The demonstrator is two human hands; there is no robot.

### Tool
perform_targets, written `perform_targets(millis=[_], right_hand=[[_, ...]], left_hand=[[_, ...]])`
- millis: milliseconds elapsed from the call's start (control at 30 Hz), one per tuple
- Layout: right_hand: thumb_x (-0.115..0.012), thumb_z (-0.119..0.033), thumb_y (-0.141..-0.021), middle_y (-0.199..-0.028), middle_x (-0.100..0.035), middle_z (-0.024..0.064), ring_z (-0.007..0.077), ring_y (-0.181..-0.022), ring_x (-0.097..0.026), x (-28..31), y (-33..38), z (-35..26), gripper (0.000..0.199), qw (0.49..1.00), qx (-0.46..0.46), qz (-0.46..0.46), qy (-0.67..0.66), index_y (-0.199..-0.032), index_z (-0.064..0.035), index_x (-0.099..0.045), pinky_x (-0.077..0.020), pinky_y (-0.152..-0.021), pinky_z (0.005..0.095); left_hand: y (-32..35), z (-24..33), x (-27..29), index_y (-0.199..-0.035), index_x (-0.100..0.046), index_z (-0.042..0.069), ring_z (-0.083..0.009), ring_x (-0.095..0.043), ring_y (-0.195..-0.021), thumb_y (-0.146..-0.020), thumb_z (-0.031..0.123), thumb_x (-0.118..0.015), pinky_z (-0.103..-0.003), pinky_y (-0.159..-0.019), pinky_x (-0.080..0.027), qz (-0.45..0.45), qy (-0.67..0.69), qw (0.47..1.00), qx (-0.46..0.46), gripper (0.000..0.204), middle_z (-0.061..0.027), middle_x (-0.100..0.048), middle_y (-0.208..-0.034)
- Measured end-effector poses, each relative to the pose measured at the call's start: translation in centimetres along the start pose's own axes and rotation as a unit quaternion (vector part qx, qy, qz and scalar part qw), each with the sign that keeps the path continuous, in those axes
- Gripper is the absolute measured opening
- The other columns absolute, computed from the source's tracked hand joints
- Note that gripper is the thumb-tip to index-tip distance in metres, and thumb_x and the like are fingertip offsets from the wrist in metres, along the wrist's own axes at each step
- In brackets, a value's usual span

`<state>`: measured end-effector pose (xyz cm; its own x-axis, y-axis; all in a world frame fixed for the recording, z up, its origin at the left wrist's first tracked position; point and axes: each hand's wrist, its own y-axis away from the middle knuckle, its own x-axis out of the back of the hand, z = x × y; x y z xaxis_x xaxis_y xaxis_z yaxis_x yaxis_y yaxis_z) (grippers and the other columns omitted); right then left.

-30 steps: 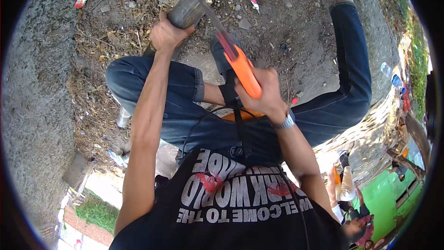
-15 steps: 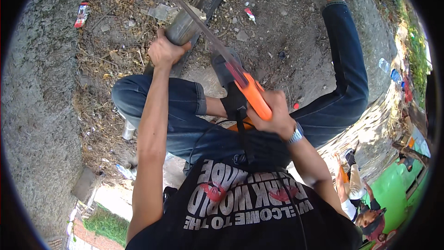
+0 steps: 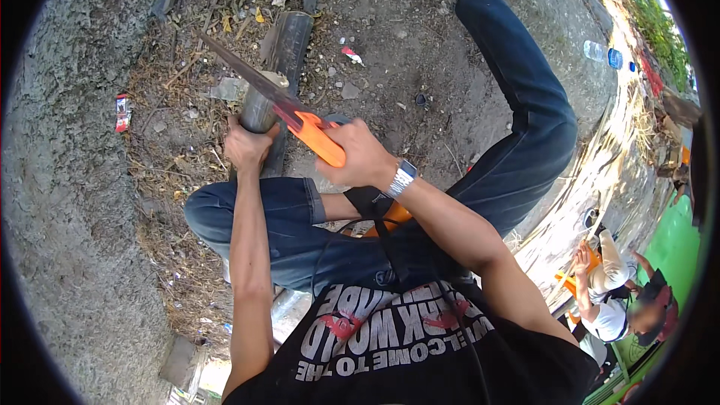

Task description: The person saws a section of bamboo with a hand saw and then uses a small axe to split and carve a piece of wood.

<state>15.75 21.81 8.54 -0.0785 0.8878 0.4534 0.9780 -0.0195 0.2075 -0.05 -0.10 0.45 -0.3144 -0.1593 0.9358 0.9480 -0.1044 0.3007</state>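
My left hand [image 3: 247, 146] is wrapped round the near end of a short, dark, round pole [image 3: 260, 111], which could be bamboo. That piece rests against a longer dark pole [image 3: 292, 41] lying on the ground. My right hand [image 3: 361, 156], with a watch on its wrist, grips the orange handle of a handsaw [image 3: 319, 141]. The saw's brown blade slants across the pole just beyond my left hand, pointing to the far left. Pale, rough material shows on the pole beside the blade. The blade hides part of the pole, so the depth of any cut cannot be seen.
My bent legs [image 3: 517, 135] frame the work spot. A rough grey wall or bank [image 3: 67, 180] runs along the left. Dry leaves, stone bits and a red wrapper [image 3: 122, 112] litter the soil. Plastic bottles [image 3: 604, 54] lie far right; another person [image 3: 622, 307] sits lower right.
My right hand and the saw have moved left and forward, so the handle end is now close to the pole. My left hand keeps its grip. The whole view has shifted.
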Motion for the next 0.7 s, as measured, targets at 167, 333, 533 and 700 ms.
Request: perform_targets(millis=[167,333,533,700], right_hand=[[-0.072,-0.019,-0.076,-0.074,-0.067,0.0196,0.0399,-0.065,-0.068,1.3,7.8,-0.7,0.017,0.985,0.082,0.088,-0.122,-0.079,-0.0038,-0.066,-0.0556,-0.066,0.046],[-0.075,-0.021,-0.076,-0.073,-0.067,0.0205,0.0453,-0.067,-0.065,-2.7,-0.8,-1.3,0.02,0.997,0.032,0.066,0.003,-0.084,-0.0043,-0.068,-0.054,-0.065,0.0486],[-0.072,-0.019,-0.075,-0.065,-0.06,0.0209,0.0412,-0.06,-0.064,1.2,7.8,-0.8,0.019,0.995,0.028,0.01,-0.098,-0.074,-0.0025,-0.062,-0.0527,-0.059,0.0438],[-0.074,-0.021,-0.075,-0.065,-0.063,0.0178,0.0406,-0.06,-0.064,1.6,7.2,1.5,0.022,0.994,0.038,0.058,-0.081,-0.075,-0.0024,-0.063,-0.0536,-0.059,0.0469]], left_hand=[[-1.0,-2.6,2.4,-0.127,-0.06,0.003,-0.0435,-0.075,-0.1,-0.057,0.052,-0.097,-0.051,-0.088,-0.059,0.042,-0.034,0.998,0.018,0.093,-0.0244,-0.077,-0.106],[-0.5,0.2,1.1,-0.126,-0.062,0.001,-0.0429,-0.075,-0.106,-0.058,0.056,-0.096,-0.052,-0.091,-0.059,-0.025,-0.003,0.999,0.028,0.094,-0.0277,-0.076,-0.109],[0.6,-0.9,2.2,-0.131,-0.062,0.001,-0.0406,-0.075,-0.106,-0.058,0.054,-0.097,-0.049,-0.093,-0.059,-0.005,-0.05,0.999,0.004,0.097,-0.0247,-0.077,-0.111],[-3.1,-3.9,2.0,-0.135,-0.062,-0.002,-0.037,-0.076,-0.102,-0.053,0.052,-0.099,-0.046,-0.092,-0.06,-0.019,0.019,0.999,0.033,0.105,-0.0231,-0.078,-0.111]])
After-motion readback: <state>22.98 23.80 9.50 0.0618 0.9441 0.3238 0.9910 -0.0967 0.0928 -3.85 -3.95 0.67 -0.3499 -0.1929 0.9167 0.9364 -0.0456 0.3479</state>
